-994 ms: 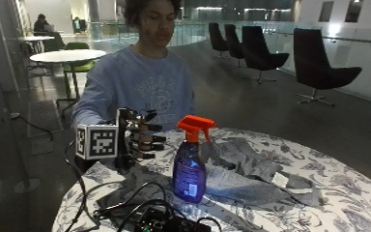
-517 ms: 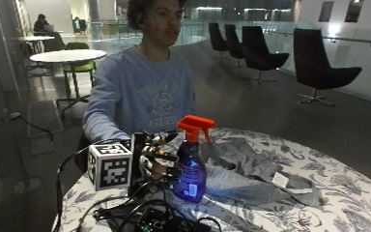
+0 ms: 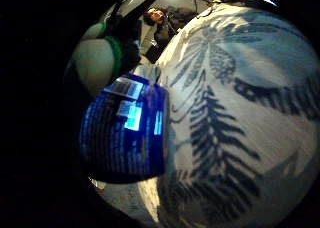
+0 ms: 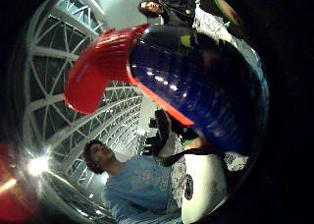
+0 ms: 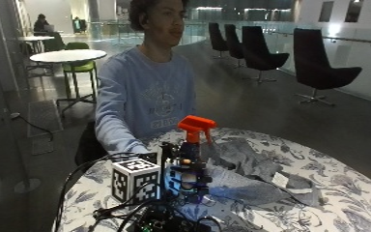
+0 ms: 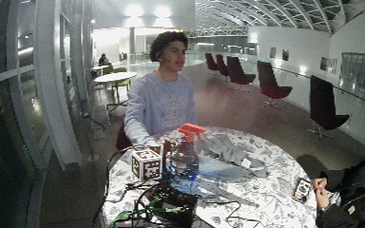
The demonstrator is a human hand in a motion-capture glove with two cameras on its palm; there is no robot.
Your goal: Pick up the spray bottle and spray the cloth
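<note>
A blue spray bottle (image 5: 195, 126) with an orange-red trigger head stands on the floral table (image 5: 340, 203), in front of the seated person. My gloved right hand (image 5: 187, 178) is wrapped round its lower body, fingers curled on it. Both palm views are largely filled by it: the blue labelled body (image 3: 125, 133) beside the patterned tablecloth (image 3: 240, 113), and the neck (image 4: 196, 81) with the red head (image 4: 98, 71). The grey cloth (image 5: 247, 166) lies crumpled on the table just right of the bottle. From farther off, the bottle (image 6: 184, 156) and cloth (image 6: 230, 147) sit side by side.
A black box with a tangle of cables (image 5: 166, 222) lies at the table's near edge, in front of the hand. A phone (image 6: 301, 189) rests near the table's right rim. Chairs and another table stand behind the person.
My right hand has moved right and down from beside the bottle and has closed round its body. The bottle still stands in the same spot.
</note>
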